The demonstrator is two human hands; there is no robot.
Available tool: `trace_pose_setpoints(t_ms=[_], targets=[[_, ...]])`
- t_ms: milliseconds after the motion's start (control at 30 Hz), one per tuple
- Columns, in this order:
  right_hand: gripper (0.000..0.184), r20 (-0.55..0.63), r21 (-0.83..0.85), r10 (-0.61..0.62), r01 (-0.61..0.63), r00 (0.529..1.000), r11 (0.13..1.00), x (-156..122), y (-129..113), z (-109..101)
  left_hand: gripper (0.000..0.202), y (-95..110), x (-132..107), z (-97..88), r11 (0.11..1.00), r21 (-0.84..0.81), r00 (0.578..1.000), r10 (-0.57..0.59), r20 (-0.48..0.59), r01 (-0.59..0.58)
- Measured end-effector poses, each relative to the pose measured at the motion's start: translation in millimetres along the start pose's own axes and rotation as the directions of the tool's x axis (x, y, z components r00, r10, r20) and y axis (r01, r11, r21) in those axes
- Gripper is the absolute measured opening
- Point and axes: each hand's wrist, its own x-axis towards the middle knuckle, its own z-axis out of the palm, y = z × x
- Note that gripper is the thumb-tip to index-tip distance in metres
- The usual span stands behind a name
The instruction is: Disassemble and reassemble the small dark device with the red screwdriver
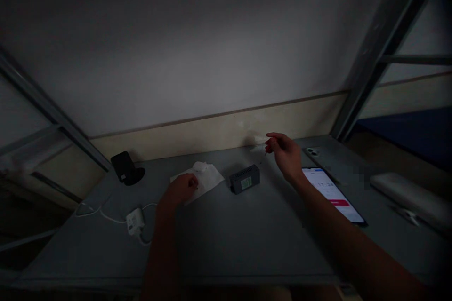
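Note:
My left hand (181,189) rests with curled fingers over a sheet of white paper (208,181); whatever the fingers hold, if anything, is too dark to tell. A small crumpled-looking white thing (199,166) lies at the paper's back edge. My right hand (285,154) is raised over the table's back part, thumb and fingers pinched together. A short thin piece (265,153) seems to hang from the fingertips, too small to name. Between both hands stands a dark grey vented box (245,179) with a pale green label, touched by neither.
At the left are a black stand (127,168) and a white charger (135,221) with its cable. A lit tablet or large phone (332,195) lies under my right forearm; a phone (312,152) sits behind it. A long pale case (406,195) is farther right. Metal posts flank the grey table.

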Motion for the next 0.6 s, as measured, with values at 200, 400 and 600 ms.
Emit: trace_pose_setpoints(t_ms=[200, 400, 600], targets=[[0.028, 0.012, 0.025, -0.022, 0.022, 1.0, 0.999, -5, -9, 4, 0.023, 15, 5, 6.9, 0.992, -0.089, 0.984, 0.077, -0.158, -0.092], [0.025, 0.078, 0.102, -0.109, 0.101, 0.991, 0.99, -20, -32, 17, 0.024, 73, 9, 26.6, 0.863, -0.382, 0.919, 0.204, -0.336, -0.331], [0.019, 0.179, 0.173, -0.118, 0.087, 0.977, 0.981, -46, -51, 35, 0.02, 103, 7, 57.9, 0.801, -0.466, 0.909, 0.22, -0.354, -0.375]])
